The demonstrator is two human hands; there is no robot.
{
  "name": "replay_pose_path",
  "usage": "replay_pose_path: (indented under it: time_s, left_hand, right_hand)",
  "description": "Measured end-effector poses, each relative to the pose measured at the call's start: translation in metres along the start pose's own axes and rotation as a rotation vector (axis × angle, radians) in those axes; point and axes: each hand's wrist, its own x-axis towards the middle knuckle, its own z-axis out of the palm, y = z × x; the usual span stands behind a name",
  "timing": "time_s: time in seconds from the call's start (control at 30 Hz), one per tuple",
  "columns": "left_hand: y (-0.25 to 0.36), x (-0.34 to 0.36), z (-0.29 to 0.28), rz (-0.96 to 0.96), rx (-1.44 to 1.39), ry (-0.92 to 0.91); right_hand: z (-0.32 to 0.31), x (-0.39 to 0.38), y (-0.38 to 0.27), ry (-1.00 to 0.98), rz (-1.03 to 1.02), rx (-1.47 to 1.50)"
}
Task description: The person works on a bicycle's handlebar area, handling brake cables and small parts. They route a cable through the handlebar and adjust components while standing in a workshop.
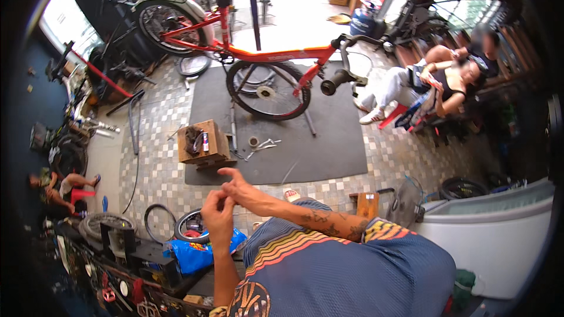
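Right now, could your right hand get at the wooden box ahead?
Likely yes, perhaps with a forward lean: nothing visible blocks the way between the right hand and the wooden box. It seems to touch the left hand and might need to part first; depth is uncertain.

Head camera: left of two fisheyes worn side by side on the person before us; view upright, unmirrored.
Line of sight: downward and forward, over the wearer's dark shirt [352,270] to the bright opening [305,6] at the top.
Dark shirt: nearest, along the lower edge.
Left hand [218,210] and right hand [244,192]: near, just below and left of centre.
Red bicycle [276,54]: farther, upper part.
White freezer [487,240]: lower right, its edge bowed by the wide lens.
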Motion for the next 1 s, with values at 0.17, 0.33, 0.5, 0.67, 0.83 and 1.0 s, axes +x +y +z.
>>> replay_pose_path:
  time_s: [0.17, 0.33, 0.5, 0.67, 0.83, 1.0]
  left_hand:
    - [0.019, 0.011, 0.041, 0.061, 0.286, -0.072]
    - [0.010, 0.004, 0.065, 0.145, 0.396, 0.012]
    - [-0.005, -0.024, 0.073, 0.020, 0.356, 0.234]
    - [-0.005, -0.053, 0.058, 0.065, 0.345, 0.491]
    - [-0.001, -0.069, 0.030, 0.074, 0.390, 0.614]
    - [0.001, -0.088, -0.006, 0.083, 0.431, 0.726]
  right_hand:
    - [-0.049, -0.018, -0.003, 0.058, -0.020, -0.032]
    - [-0.072, -0.017, -0.006, -0.008, 0.177, 0.058]
    - [-0.069, -0.012, -0.002, -0.180, 0.255, 0.106]
    - [-0.040, 0.003, 0.000, -0.313, 0.357, 0.262]
    - [-0.011, 0.005, 0.004, -0.394, 0.342, 0.308]
    - [-0.004, -0.010, 0.025, -0.620, 0.222, -0.158]
